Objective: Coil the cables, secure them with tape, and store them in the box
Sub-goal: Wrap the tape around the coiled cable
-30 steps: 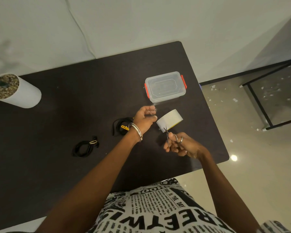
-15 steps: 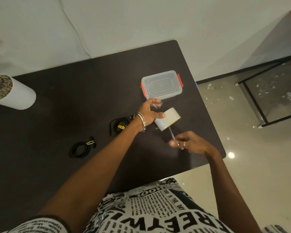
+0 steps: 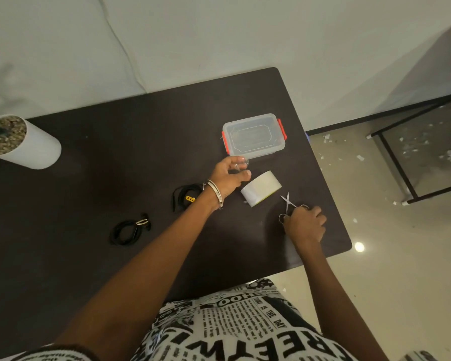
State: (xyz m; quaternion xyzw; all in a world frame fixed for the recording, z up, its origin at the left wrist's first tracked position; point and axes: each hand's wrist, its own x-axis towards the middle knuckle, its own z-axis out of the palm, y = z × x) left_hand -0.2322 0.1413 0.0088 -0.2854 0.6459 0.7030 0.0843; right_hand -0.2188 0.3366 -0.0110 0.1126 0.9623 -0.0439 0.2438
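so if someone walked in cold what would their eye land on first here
Likely the two hands at the middle right of the dark table: the left hand pinches a clear strip of tape above the white tape roll, while the right hand holds small scissors. Next, the clear box with red latches just beyond, and two coiled black cables to the left.

I see a dark brown table (image 3: 89,204) with a clear box (image 3: 254,138) on it, red latches at both ends. The tape roll (image 3: 261,188) is white with a yellow-green edge. Both coiled cables are black, the middle one (image 3: 186,195) carrying a yellow tag. My shirt (image 3: 232,327) at the bottom shows black-and-white newspaper print. The pot (image 3: 24,144) at left is white.
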